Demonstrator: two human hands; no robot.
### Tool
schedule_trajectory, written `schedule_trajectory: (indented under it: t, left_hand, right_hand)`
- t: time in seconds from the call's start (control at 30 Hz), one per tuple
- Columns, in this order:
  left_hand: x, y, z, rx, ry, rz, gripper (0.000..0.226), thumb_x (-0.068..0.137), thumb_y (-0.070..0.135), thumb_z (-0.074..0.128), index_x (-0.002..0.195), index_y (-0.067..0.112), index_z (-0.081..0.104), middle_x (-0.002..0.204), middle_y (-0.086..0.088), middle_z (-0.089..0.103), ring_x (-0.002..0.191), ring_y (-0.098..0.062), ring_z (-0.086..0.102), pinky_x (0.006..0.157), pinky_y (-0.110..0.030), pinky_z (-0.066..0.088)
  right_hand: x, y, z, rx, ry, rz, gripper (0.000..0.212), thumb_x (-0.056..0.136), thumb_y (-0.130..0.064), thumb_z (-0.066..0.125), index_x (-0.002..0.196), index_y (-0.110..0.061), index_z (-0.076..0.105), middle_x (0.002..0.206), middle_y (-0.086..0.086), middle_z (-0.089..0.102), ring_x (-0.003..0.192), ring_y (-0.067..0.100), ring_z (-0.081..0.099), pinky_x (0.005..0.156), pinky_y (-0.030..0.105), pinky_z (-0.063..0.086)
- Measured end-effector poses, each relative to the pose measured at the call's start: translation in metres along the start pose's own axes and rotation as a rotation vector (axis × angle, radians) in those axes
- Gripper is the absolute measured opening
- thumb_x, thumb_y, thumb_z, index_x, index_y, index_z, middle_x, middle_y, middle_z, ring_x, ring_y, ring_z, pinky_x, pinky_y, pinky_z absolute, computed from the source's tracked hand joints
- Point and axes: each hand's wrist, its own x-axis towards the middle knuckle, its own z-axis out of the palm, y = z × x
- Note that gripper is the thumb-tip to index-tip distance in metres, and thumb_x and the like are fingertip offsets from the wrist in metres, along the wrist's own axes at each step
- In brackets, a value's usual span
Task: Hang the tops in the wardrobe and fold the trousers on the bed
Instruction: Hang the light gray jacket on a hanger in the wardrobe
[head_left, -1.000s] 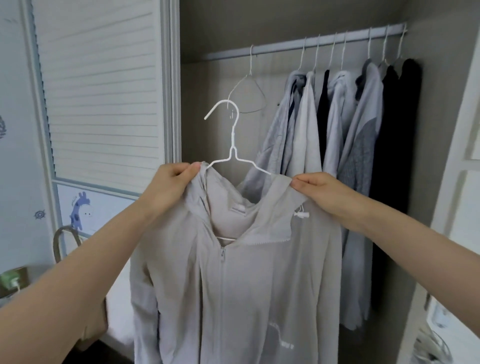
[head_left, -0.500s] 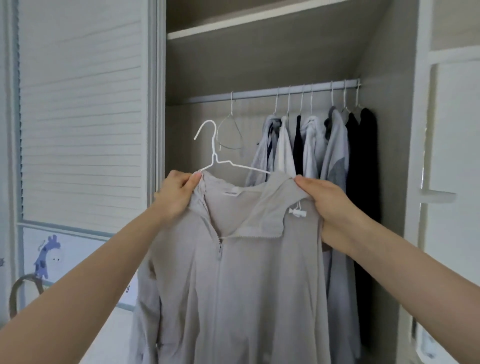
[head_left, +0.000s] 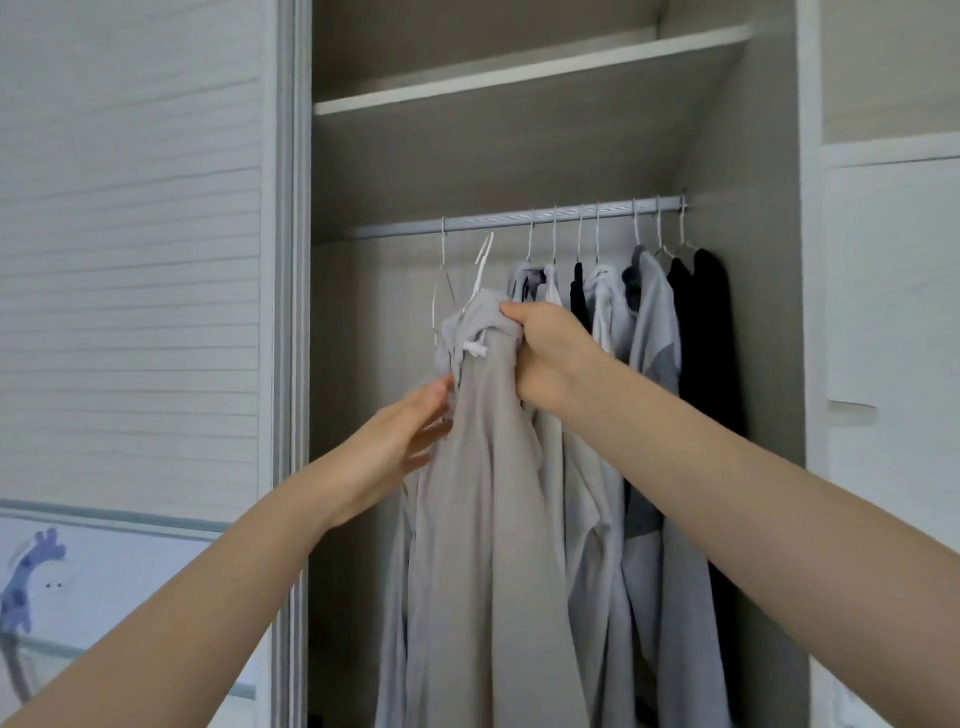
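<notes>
Your right hand grips the bunched collar of the beige jacket, holding it up inside the wardrobe, just below the rail. Its white hanger hook is close under the rail. Your left hand rests on the jacket's side, fingers loose. Other tops hang to the right.

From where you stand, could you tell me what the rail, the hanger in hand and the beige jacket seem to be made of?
The rail looks like brushed metal: grey, with an even dull sheen. The hanger seems to be thin wire coated in white, judging by its slim bent hook. The beige jacket looks like a light matte woven fabric, draping in soft folds; the fibre cannot be told.
</notes>
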Motion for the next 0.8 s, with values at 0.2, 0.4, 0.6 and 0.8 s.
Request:
schedule_trajectory:
  t: [0.2, 0.4, 0.6, 0.8]
  left_hand:
    - [0.003, 0.001, 0.007, 0.174, 0.113, 0.002, 0.087, 0.07, 0.054, 0.079, 0.14, 0.043, 0.029, 0.122, 0.02, 0.056, 0.108, 0.0, 0.06, 0.085, -0.022, 0.054]
    - [0.034, -0.036, -0.01, 0.531, 0.261, -0.013, 0.074, 0.086, 0.016, 0.069, 0.143, 0.025, 0.024, 0.118, 0.006, 0.052, 0.107, -0.012, 0.055, 0.076, -0.019, 0.047]
    - [0.082, -0.068, -0.047, 0.562, 0.327, -0.054, 0.034, 0.096, 0.009, 0.051, 0.129, 0.015, 0.053, 0.114, -0.006, 0.063, 0.105, -0.021, 0.063, 0.087, -0.033, 0.055]
    - [0.135, -0.08, -0.075, 0.59, 0.362, -0.044, 0.026, 0.099, 0.013, 0.042, 0.115, 0.012, 0.063, 0.108, -0.014, 0.067, 0.1, -0.028, 0.065, 0.092, -0.047, 0.052]
  right_hand:
    - [0.067, 0.004, 0.039, -0.083, 0.035, -0.063, 0.015, 0.098, -0.011, 0.04, 0.088, -0.01, 0.051, 0.078, 0.008, 0.05, 0.065, 0.02, 0.05, 0.057, 0.031, 0.043]
    - [0.129, 0.005, 0.047, -0.295, 0.088, -0.233, 0.025, 0.096, -0.012, 0.041, 0.072, -0.019, 0.041, 0.075, -0.001, 0.044, 0.061, 0.012, 0.042, 0.057, 0.026, 0.038]
    - [0.197, 0.009, 0.03, -0.373, 0.108, -0.309, 0.028, 0.096, -0.011, 0.04, 0.07, -0.019, 0.039, 0.076, 0.001, 0.044, 0.06, 0.011, 0.041, 0.057, 0.025, 0.037]
    - [0.256, 0.007, 0.026, -0.319, 0.141, -0.389, 0.012, 0.099, -0.011, 0.034, 0.092, -0.012, 0.045, 0.085, 0.011, 0.05, 0.059, 0.016, 0.047, 0.053, 0.026, 0.05]
